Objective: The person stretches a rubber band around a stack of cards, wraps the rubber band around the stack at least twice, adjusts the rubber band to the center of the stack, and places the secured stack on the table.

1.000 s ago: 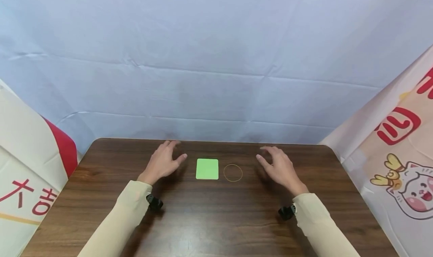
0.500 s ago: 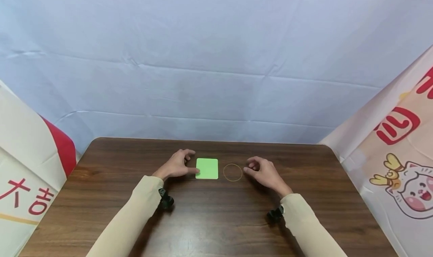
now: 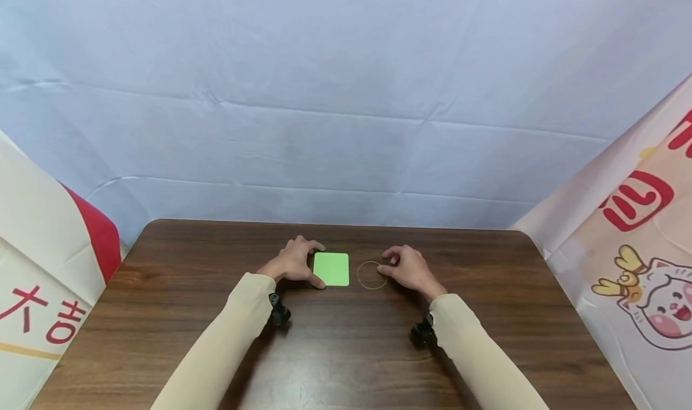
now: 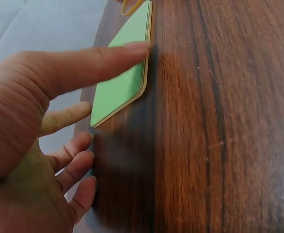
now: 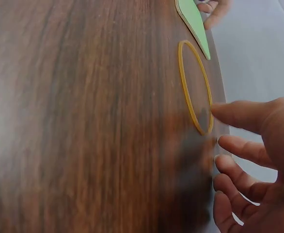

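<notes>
A stack of thin green cards (image 3: 331, 269) with rounded corners lies flat on the table; its layered edge shows in the left wrist view. My left hand (image 3: 294, 261) spans its left side, thumb at the near edge and index finger by the far corner. Whether they touch the cards I cannot tell. To the right of the stack lies a yellow rubber band (image 5: 183, 80), spread in a loop. My right hand (image 3: 408, 269) is at the loop's right side, the thumb tip over or touching the band, the other fingers loosely bent and apart from the thumb.
The brown wooden table (image 3: 346, 350) ends at a back edge just beyond the hands. A pale cloth (image 3: 324, 98) hangs behind it. Printed banners stand at the left and right sides. Each wrist wears a small black camera.
Both hands have moved inward over the last second. The left hand has come from beside the green cards to around their left side; the right has reached the rubber band. Cards and band have stayed put.
</notes>
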Motion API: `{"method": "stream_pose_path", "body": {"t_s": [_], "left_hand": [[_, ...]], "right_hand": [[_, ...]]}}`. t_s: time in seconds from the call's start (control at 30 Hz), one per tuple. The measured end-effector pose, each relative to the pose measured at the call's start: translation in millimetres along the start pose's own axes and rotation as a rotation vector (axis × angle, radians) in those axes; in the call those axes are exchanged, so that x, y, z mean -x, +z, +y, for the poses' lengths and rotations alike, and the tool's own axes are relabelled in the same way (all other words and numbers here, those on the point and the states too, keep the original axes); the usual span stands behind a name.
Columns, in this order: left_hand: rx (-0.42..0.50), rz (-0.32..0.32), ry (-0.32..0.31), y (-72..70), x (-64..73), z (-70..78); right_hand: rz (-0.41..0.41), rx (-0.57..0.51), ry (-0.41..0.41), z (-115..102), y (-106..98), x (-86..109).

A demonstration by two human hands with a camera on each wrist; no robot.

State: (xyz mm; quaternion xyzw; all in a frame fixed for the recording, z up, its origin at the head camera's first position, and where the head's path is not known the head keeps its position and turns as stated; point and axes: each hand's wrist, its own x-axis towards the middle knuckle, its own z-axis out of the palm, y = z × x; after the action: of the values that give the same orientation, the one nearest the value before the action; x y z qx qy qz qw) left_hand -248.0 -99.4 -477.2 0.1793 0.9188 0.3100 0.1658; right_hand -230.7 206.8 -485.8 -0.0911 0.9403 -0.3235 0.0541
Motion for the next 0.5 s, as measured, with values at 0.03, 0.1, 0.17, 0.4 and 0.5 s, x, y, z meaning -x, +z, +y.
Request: {"method": "stream_pose_path", "body": {"t_s": [0.03,0.1,0.17,0.4,0.5], "left_hand": [[-0.007,0.002,-0.002,0.3,-0.6,0.5],[-0.012,-0.004,-0.011,0.6,-1.7,1.3],[-0.017,-0.012,-0.024,1.0,-3.3,2.4],[-0.041,-0.054,-0.069,-0.5,-8.0,14.1],[-0.047,-0.063,-0.074,-0.9,-9.1,17.2]], "right_hand": [[0.0,0.007,-0.001,-1.7,0.8,-0.7],[0.002,0.017,-0.003,-4.7,2.8,-2.1],[0.003,0.017,-0.007,-7.6,4.6,-2.7],[-0.001,0.035,-0.019,-14.1,9.0,-3.6],[-0.009,0.052,-0.01,-17.2,10.6,-4.8]]}}
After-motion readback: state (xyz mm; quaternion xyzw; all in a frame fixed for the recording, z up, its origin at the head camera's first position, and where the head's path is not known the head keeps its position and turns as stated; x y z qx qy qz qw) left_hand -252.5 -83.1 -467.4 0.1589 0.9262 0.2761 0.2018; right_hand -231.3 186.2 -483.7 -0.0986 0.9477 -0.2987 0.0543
